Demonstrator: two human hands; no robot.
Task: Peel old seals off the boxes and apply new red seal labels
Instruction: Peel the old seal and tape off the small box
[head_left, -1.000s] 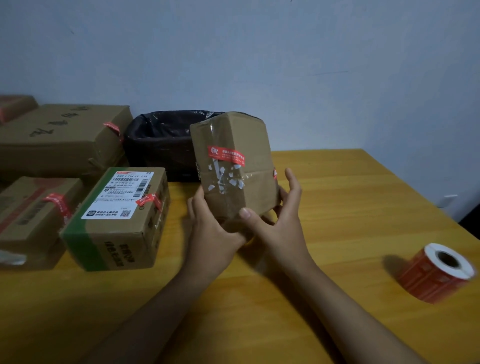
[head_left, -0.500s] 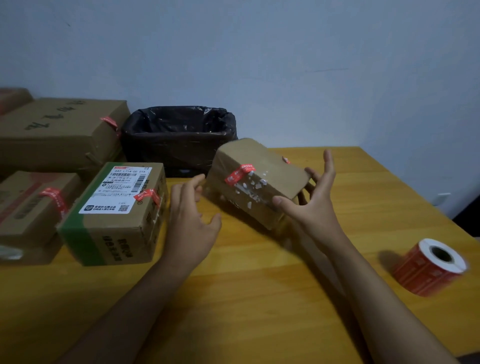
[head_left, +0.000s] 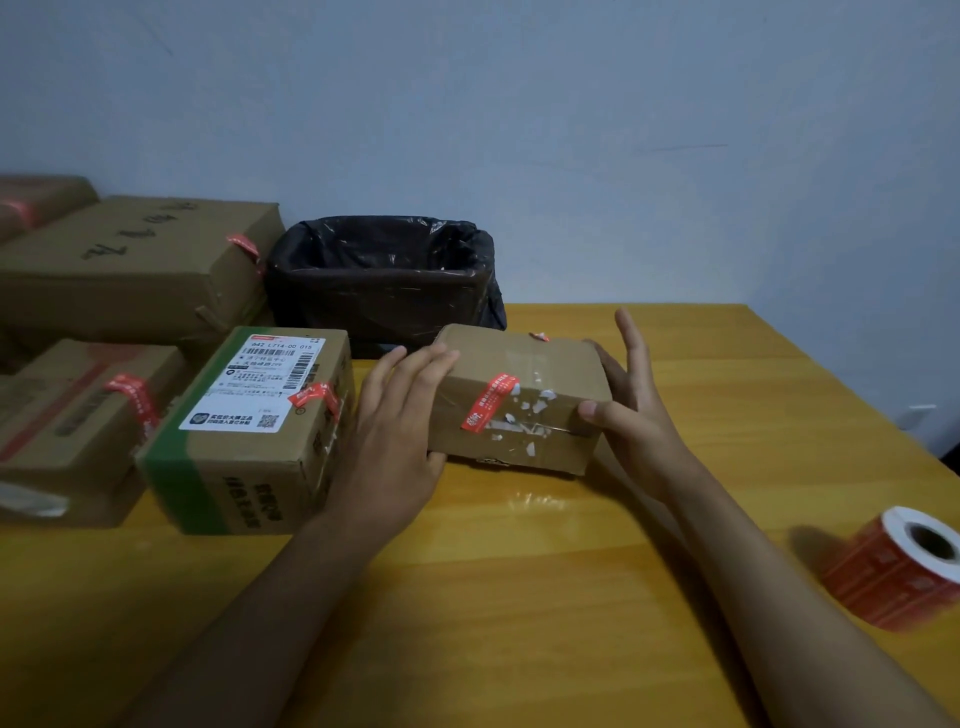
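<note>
The small box (head_left: 519, 397) sits near the middle of the desk (head_left: 519, 597), before the lined bin (head_left: 384, 280). The left hand (head_left: 400, 436) lies flat-fingered against its left end; the right hand (head_left: 631, 410), fingers straight, touches its right end, neither curled round it. It looks light, stiff cardboard; slick tape suggests holding the ends. The red seal (head_left: 491, 401) crosses the front edge amid white scraps. Its back face is hidden; the roll (head_left: 898, 566) is blurred.
</note>
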